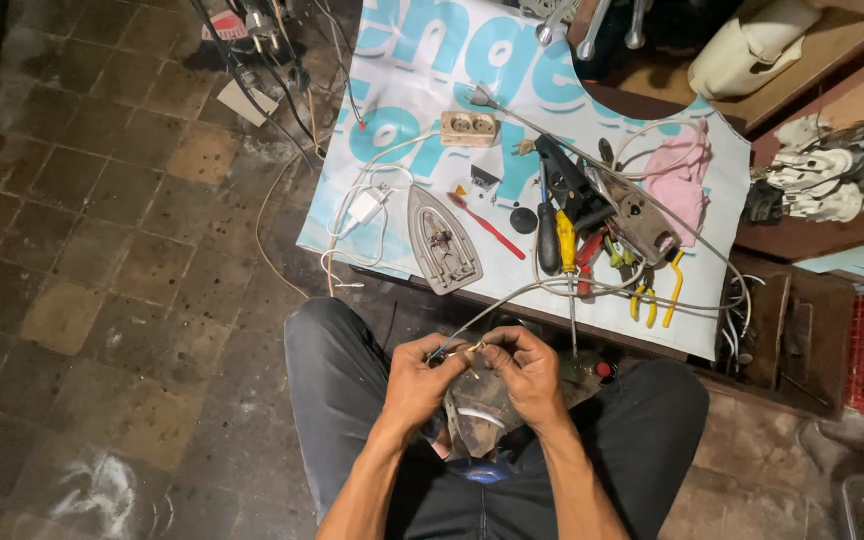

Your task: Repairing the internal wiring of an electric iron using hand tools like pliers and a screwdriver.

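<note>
- A grey iron soleplate (442, 243) lies flat on the printed white-and-blue sheet (392, 90).
- A beige 2-hole socket block (469, 128) sits above it.
- A white plug adapter (364, 207) rests left of the soleplate.
- A red-handled tool (486, 226) lies just right of the soleplate.
- A black-and-yellow screwdriver (549, 238) lies beside yellow-handled pliers (656, 290).
- A pink cloth (682, 180) is bunched at the sheet's right edge.

Tiled floor (102, 250) left open; tools (592, 240), cables (552, 288) crowd banner (402, 90) ahead.
</note>
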